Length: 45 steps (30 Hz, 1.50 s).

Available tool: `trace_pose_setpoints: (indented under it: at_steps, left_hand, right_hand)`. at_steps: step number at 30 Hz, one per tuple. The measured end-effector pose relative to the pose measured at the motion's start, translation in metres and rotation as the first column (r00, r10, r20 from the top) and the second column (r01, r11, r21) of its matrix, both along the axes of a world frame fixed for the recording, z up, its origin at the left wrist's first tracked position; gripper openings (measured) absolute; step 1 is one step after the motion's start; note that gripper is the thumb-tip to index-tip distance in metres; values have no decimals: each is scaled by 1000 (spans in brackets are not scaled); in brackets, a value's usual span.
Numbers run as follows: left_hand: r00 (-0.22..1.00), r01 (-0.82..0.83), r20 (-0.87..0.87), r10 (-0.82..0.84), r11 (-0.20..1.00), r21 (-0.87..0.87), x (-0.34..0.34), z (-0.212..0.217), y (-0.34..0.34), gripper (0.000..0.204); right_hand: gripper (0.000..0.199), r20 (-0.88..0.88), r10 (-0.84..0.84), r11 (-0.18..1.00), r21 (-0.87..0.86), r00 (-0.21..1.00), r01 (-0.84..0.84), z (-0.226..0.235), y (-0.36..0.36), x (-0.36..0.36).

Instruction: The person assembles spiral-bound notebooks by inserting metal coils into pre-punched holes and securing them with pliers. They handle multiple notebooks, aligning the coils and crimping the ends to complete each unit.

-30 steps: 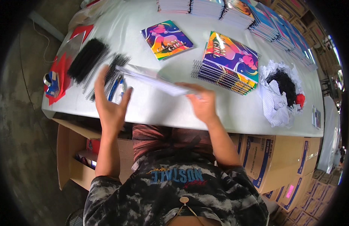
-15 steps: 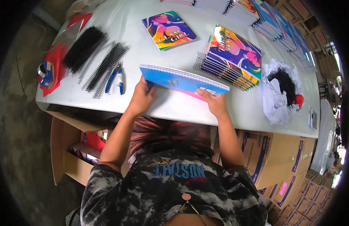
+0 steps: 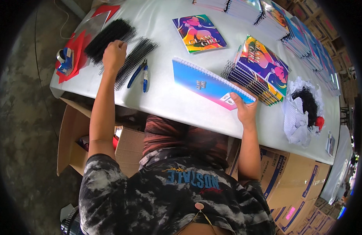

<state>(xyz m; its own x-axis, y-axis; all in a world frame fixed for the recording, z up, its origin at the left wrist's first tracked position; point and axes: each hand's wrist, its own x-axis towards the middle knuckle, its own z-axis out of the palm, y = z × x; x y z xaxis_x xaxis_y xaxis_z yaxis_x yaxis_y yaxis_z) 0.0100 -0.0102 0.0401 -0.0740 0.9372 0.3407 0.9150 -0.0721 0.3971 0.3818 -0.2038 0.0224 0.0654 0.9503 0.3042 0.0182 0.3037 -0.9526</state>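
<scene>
While R grip (image 3: pixel 246 106) is clamped on the right end of the blue-pink notebook (image 3: pixel 202 82), thumb on the cover next to its white label, L grip (image 3: pixel 115 55) is at the coils w/ fingertips bunched; can't tell if it has one. Notebook is near ctr of the surface (image 3: pixel 169 98), tilted, cover toward the person, perforated-looking edge on far side. L grip sits btwn dense blk coil pile (image 3: pixel 110 36) and looser coil row (image 3: pixel 138 56). Pliers w/ blue handles (image 3: pixel 136 75) just right of the row, near side. Far ctr: single purple notebook (image 3: pixel 198 34). Right of held one: purple notebook stack (image 3: pixel 263 64), coils sticking out. Further right: crumpled paper (image 3: pixel 294 127) w/ blk tangle (image 3: pixel 305 101). Far left: blue tape dispenser (image 3: pixel 66 64) on red sheets (image 3: pixel 78 53). Far right: more notebook stacks (image 3: pixel 304 43). Below surface, near right: cartons (image 3: pixel 290 178).
</scene>
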Motion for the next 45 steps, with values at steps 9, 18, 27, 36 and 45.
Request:
trace_pose_setpoints:
  at_steps: [9, 18, 27, 36, 45]
  left_hand:
    - [597, 713, 643, -479, 684, -154, 80, 48, -84, 25]
    - [554, 732, 694, -460, 666, -144, 95, 41, -81, 33]
    - [604, 685, 790, -107, 576, -446, 96, 75, -68, 29]
    - [600, 737, 66, -797, 519, -432, 98, 106, -71, 29]
    - [546, 698, -456, -703, 682, -217, 112, 111, -84, 56]
  right_hand:
    - [27, -3, -105, 992, 66, 994, 105, 1, 9, -3]
    - [24, 64, -63, 995, 76, 996, 58, 7, 3, -3]
    - [23, 75, 25, 969, 243, 997, -42, 3, 3, -4]
    - [22, 10, -15, 999, 52, 1000, 14, -1, -3, -8]
    - [31, 252, -101, 956, 294, 963, 24, -3, -7, -15]
